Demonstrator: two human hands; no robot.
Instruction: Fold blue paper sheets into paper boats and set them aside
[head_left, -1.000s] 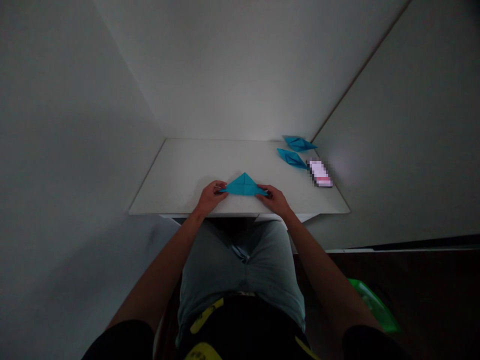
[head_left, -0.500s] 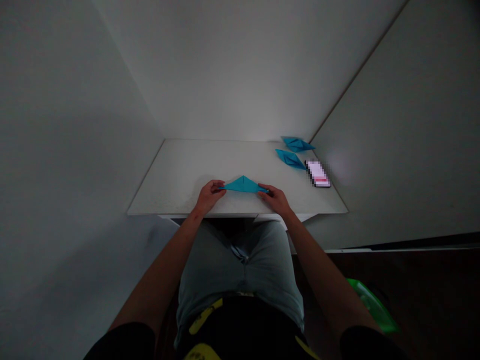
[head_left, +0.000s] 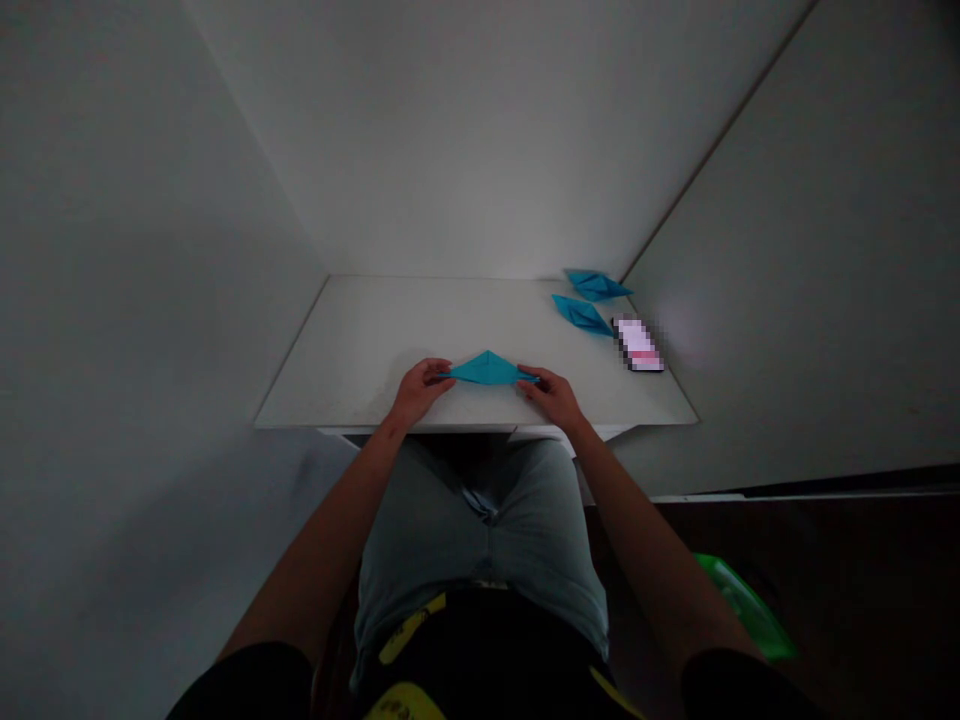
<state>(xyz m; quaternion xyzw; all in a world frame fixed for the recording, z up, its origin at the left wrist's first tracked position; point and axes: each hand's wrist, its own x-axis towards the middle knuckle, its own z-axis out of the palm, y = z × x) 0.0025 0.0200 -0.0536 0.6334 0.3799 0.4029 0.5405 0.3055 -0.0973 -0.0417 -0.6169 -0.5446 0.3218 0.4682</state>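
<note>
A blue folded paper boat [head_left: 487, 369] is stretched between my two hands near the front of the white table, its pointed peak facing away from me. My left hand [head_left: 421, 390] pinches its left tip between thumb and fingers. On the other side, my right hand [head_left: 553, 395] grips the right tip the same way. The ends of both tips are partly covered by my fingers.
Toward the back right lie two more blue paper boats, one nearer [head_left: 583, 315] and one farther [head_left: 598, 286]. A phone [head_left: 638, 345] with a lit, blurred screen rests by the right edge. Walls border the white table [head_left: 420, 310]. A green object [head_left: 746, 607] is low at right.
Both hands keep hold of the paper boat in nearly the same place. The whole view has shifted very slightly; the other items look unmoved.
</note>
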